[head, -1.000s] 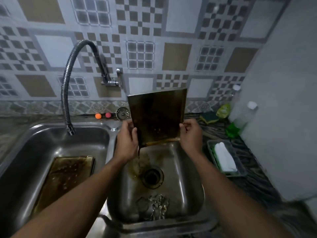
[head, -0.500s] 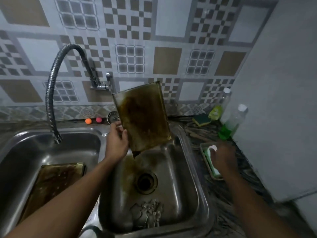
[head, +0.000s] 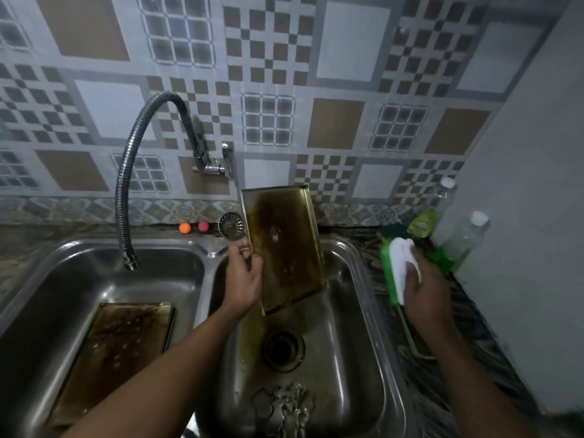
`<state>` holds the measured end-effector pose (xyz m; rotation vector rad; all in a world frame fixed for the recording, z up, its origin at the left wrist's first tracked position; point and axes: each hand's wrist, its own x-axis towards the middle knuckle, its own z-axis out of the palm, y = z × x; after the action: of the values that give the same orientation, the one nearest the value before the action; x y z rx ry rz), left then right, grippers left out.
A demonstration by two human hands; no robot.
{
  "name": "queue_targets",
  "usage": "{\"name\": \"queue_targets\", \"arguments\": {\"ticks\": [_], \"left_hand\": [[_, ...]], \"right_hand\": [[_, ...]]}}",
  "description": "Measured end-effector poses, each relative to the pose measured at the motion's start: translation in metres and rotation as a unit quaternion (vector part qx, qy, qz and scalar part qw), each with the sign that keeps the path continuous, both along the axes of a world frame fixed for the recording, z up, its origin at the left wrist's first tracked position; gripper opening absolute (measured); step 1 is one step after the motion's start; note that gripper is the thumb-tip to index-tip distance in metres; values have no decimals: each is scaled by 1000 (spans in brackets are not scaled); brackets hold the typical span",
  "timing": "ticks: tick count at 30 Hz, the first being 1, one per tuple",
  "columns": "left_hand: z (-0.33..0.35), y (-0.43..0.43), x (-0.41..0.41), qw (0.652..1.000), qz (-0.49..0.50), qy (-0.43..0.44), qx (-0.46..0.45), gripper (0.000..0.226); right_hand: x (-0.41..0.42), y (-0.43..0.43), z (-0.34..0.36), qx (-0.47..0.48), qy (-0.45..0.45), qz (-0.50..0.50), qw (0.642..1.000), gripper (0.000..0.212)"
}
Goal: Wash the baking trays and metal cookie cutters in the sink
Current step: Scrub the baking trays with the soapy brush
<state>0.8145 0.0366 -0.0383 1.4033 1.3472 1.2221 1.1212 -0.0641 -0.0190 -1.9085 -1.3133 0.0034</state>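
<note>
Lying flat in the left basin (head: 47,295), a stained baking tray (head: 110,358) runs near to far, with bare steel around it below the hose tap (head: 121,191). The left hand (head: 243,279) curls round the left edge of a second tray (head: 284,248), held nearly upright over the right basin (head: 354,358), long axis vertical, dirty face toward the camera. Cookie cutters (head: 281,409) sit by that basin's near wall. The right hand (head: 426,289) grips a white-and-green sponge (head: 396,267) above the counter (head: 442,390); labels on the bottles (head: 464,241) are unreadable.
</note>
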Motion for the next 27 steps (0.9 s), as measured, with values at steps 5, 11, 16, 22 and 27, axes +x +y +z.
{"name": "queue_targets", "arguments": {"ticks": [5, 11, 16, 22, 27], "left_hand": [[5, -13, 1, 999, -32, 8, 33, 59], [11, -21, -3, 995, -27, 30, 87, 48], [16, -26, -1, 997, -26, 19, 68, 50], [17, -27, 7, 998, -23, -17, 59, 50], [13, -34, -4, 998, -25, -35, 55, 49]], "right_hand": [[-91, 43, 41, 13, 31, 100, 994, 42], [-137, 67, 48, -62, -50, 89, 993, 43], [-142, 84, 56, -72, -61, 53, 994, 45], [-184, 79, 59, -105, -116, 151, 976, 47], [-142, 74, 49, -113, -139, 80, 980, 48]]}}
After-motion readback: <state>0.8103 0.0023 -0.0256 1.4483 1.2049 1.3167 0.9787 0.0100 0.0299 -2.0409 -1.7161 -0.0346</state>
